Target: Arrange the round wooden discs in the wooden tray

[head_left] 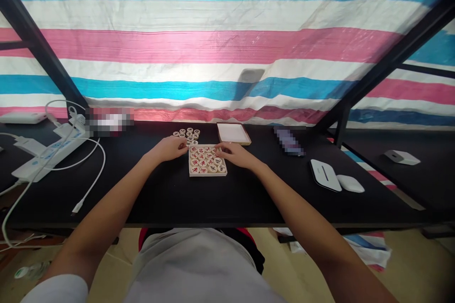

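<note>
A shallow, pale square box [208,174] sits on the desk in front of me, filled with round Chinese chess pieces [202,163] marked in red and black. My left hand [168,148] is at the box's far left corner with its fingers curled together; what lies between its fingertips is hidden. From the right, my right hand [235,154] reaches over the box's far right corner, thumb and finger around a chess piece at the edge. Just beyond the box, several loose chess pieces [189,134] lie in a cluster, partly close to my left fingertips.
Behind the box lies an open lid [233,133] with a white inside. A blurred phone-like object [288,141], a white device [325,175] and a white earbud case [350,183] are on the right. A power strip [50,155] with white cables occupies the left. Striped sheeting [213,47] hangs behind the black desk [206,203].
</note>
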The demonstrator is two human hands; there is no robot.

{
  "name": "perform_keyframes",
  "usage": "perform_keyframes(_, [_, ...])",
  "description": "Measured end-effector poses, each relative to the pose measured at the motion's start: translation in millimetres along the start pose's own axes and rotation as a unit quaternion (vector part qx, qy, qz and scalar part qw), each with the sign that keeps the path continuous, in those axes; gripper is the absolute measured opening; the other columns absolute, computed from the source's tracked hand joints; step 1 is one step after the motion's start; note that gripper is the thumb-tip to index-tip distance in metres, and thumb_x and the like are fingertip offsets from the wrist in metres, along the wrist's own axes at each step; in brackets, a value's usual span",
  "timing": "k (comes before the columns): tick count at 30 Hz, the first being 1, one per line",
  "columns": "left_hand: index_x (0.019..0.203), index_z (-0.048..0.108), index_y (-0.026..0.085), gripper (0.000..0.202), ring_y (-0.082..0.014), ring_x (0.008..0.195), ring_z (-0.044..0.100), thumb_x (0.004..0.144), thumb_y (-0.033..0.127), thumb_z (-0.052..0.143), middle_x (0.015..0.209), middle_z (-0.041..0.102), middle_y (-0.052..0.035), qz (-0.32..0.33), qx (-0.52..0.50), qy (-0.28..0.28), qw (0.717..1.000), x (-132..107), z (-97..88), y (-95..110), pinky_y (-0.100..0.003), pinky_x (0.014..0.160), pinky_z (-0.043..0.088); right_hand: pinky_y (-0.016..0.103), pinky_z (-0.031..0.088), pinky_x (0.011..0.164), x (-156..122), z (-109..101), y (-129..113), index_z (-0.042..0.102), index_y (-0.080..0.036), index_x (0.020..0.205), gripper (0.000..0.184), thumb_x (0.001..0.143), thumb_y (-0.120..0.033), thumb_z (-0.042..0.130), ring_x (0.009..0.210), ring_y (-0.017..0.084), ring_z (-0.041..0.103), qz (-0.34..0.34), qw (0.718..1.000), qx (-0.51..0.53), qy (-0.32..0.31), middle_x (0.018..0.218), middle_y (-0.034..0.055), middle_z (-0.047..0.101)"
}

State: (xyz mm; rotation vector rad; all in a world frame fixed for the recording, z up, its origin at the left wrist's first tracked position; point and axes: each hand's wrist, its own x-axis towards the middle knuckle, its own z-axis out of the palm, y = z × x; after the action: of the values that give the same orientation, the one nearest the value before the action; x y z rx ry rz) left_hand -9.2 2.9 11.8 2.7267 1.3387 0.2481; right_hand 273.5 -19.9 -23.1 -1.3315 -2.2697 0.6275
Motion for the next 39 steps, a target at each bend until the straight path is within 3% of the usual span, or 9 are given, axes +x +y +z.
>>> perform_keyframes(6, [0.094,0.064,0.02,0.025,-0.0192,0.088,0.058,0.089,0.039,0.049,0.09,0.064,-0.0051,0.131,-0.042,0.059,0.989,0.1,14.0,37.3,-0.029,0.079,0.043,0.03,0.042,0.072,0.5,0.6,1.6,0.063,-0.018,0.111,0.037,0.088,-0.043,0.051,0.077,0.017,0.055,-0.009,1.0,-0.006,0.002,0.091,0.0062,0.064])
perform_keyframes(9, [0.116,0.06,0.021,0.032,-0.0209,0.102,0.056,0.091,0.038,0.048,0.107,0.064,-0.0071,0.202,-0.066,0.064,0.975,1.5,26.0,57.2,-0.033,0.092,0.041,0.031,0.043,0.072,1.1,2.0,3.8,0.063,-0.018,0.112,0.037,0.089,-0.043,0.049,0.077,0.018,0.056,-0.011,1.0,-0.008,0.005,0.091,0.0066,0.065])
perform_keyframes(12, [0.118,0.06,0.022,0.031,-0.0202,0.108,0.054,0.095,0.027,0.04,0.114,0.063,-0.0061,0.234,-0.078,0.046,0.968,2.3,31.8,66.4,-0.033,0.096,0.039,0.031,0.043,0.074,1.2,2.9,4.3,0.063,-0.017,0.111,0.035,0.089,-0.042,0.05,0.079,0.018,0.056,-0.016,1.0,-0.008,0.01,0.093,0.007,0.065])
perform_keyframes(19, [0.111,0.064,0.019,0.033,-0.02,0.103,0.055,0.09,0.013,0.039,0.106,0.066,-0.0058,0.198,-0.039,0.044,0.978,3.0,27.6,52.4,-0.033,0.094,0.04,0.03,0.042,0.071,0.4,1.0,0.1,0.063,-0.017,0.111,0.037,0.088,-0.043,0.05,0.076,0.018,0.055,-0.009,1.0,-0.007,0.003,0.089,0.0065,0.065])
perform_keyframes(26, [0.099,0.064,0.018,0.02,-0.0205,0.099,0.057,0.09,0.032,0.051,0.105,0.066,-0.005,0.173,-0.034,0.046,0.983,7.5,28.8,43.9,-0.033,0.089,0.041,0.03,0.042,0.073,0.0,0.6,-0.8,0.064,-0.017,0.111,0.036,0.088,-0.041,0.052,0.078,0.018,0.056,-0.004,1.0,-0.007,0.004,0.091,0.0071,0.065])
perform_keyframes(32, [0.088,0.063,0.017,0.016,-0.0194,0.089,0.058,0.088,0.03,0.054,0.089,0.066,-0.0051,0.158,-0.001,0.051,0.986,9.0,22.5,42.7,-0.031,0.085,0.041,0.03,0.042,0.071,0.0,0.7,-0.3,0.063,-0.017,0.111,0.035,0.088,-0.041,0.051,0.076,0.017,0.055,-0.004,1.0,-0.007,0.003,0.09,0.0066,0.065])
perform_keyframes(37, [0.088,0.061,0.019,0.022,-0.018,0.086,0.057,0.085,0.039,0.052,0.092,0.063,-0.0038,0.058,-0.035,0.097,0.993,0.9,-8.0,9.0,-0.028,0.077,0.042,0.029,0.042,0.07,0.4,0.8,-0.3,0.064,-0.017,0.111,0.036,0.088,-0.042,0.05,0.076,0.017,0.055,-0.005,1.0,-0.005,0.002,0.09,0.0065,0.065])
perform_keyframes(39, [0.083,0.06,0.02,0.027,-0.0172,0.076,0.056,0.081,0.046,0.054,0.086,0.062,-0.0023,0.0,-0.036,0.08,0.996,-3.7,-19.0,-11.2,-0.027,0.068,0.04,0.03,0.042,0.071,0.3,0.2,-1.1,0.064,-0.018,0.111,0.036,0.089,-0.043,0.05,0.077,0.018,0.055,-0.007,1.0,-0.004,-0.001,0.093,0.007,0.065])
